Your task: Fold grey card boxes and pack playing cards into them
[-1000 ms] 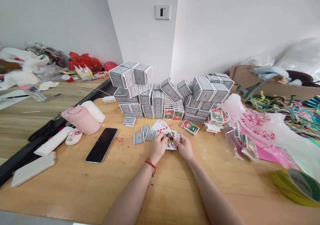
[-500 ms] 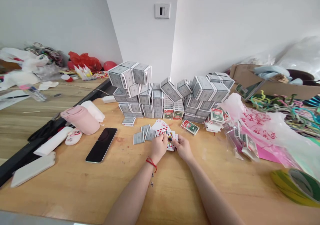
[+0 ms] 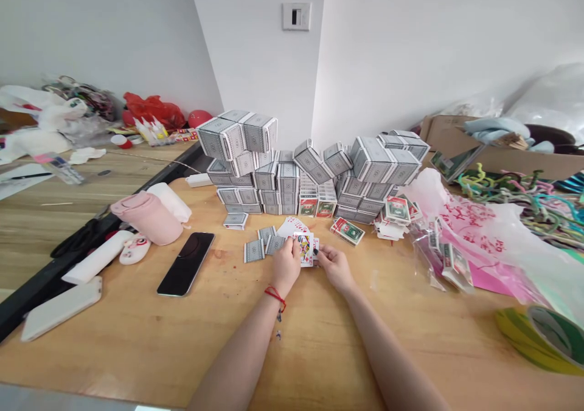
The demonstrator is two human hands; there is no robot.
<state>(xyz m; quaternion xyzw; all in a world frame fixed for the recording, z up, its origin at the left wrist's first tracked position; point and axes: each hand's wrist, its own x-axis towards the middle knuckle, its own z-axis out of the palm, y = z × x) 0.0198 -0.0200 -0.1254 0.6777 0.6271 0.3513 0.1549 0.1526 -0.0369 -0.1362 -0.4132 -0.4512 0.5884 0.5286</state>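
The left hand (image 3: 286,266) is closed in a pinch on a small sheaf of playing cards (image 3: 305,248), with its fingers at the sheaf's left edge. A red string bracelet (image 3: 275,296) circles that wrist. The sheaf is held face up with a court card showing, its long axis running roughly straight ahead, away from the person. It sits just right of the left hand and just left of the right hand (image 3: 334,269), and the left hand is the nearer of the 2. The right hand is loosely curled, its fingertips at the sheaf's right edge (whether they touch the cards or only sit beside them, I cannot tell).

Just beyond the sheaf, a fan of face-up cards with red diamonds (image 3: 292,226) lies on the wooden counter (image 3: 137,353). To the left of that fan are 3 small grey-backed card boxes (image 3: 266,244). Farther back rises a wall of stacked grey card boxes (image 3: 274,183), with a green-and-red card box (image 3: 347,231) lying to the right. A black smartphone (image 3: 185,264) lies well to the left.

Against the frame from 1.0 s back, the sheaf sits farther left and farther from the person, and it looks narrower. The space between it and the right hand has widened slightly.
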